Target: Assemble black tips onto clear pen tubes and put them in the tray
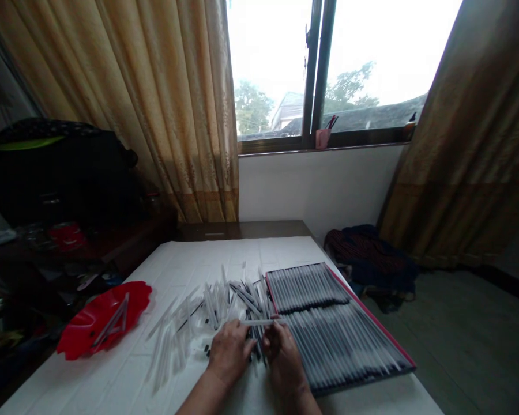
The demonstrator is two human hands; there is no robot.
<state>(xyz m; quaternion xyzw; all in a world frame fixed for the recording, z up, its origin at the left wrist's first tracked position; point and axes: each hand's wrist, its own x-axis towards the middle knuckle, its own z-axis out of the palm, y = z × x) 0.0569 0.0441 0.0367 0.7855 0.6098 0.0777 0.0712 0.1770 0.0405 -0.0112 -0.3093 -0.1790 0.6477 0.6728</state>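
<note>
A slim clear plastic tube lies level between my two hands, just above the table. My left hand is closed at its left end. My right hand has its fingers pinched around the right end. Under and beyond them, loose clear tubes and thin dark rods are heaped together with small black pieces. Right of my right hand is a flat dark tray with a red edge, filled with two rows of clear tubes that look dark inside. The tubes' exact kind is unclear.
A red wavy-rimmed dish with a few tubes in it stands on the white table at left. Dark clothes lie beyond the table's right edge. A pink pen holder is on the windowsill, beside long curtains.
</note>
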